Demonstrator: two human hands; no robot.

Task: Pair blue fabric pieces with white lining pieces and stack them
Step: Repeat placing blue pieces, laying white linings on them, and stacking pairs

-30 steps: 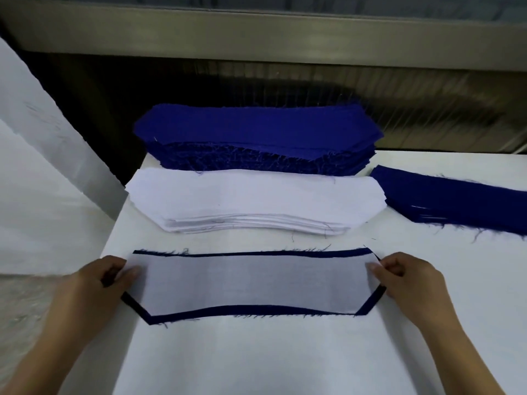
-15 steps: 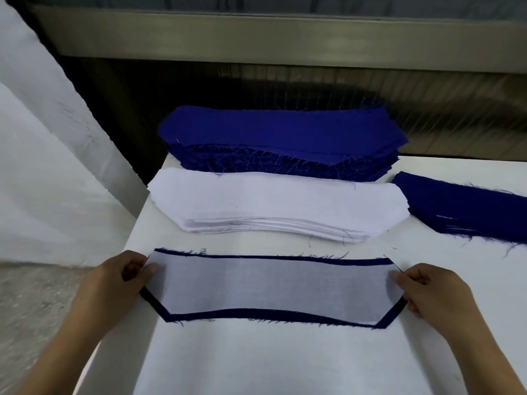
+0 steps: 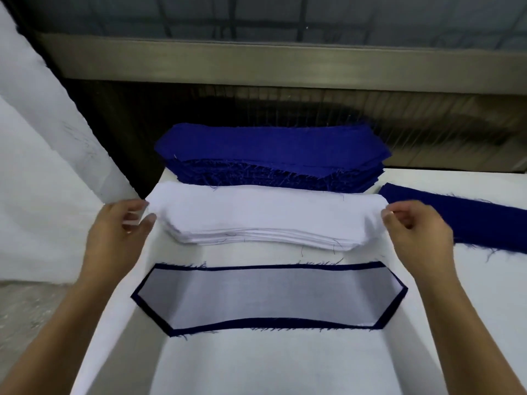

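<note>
Both hands had left the paired piece [image 3: 268,297], which lay flat on the table [image 3: 256,366] on the near side of the fingers. The left hand [image 3: 119,232] and right hand [image 3: 416,235] now pinched the ends of the white lining stack [image 3: 265,215], apparently starting the next pair.

Paired piece [image 3: 268,296] lies nearest on the table [image 3: 285,366], lining stack [image 3: 265,215] behind it, fabric stack [image 3: 271,143] farthest.
</note>
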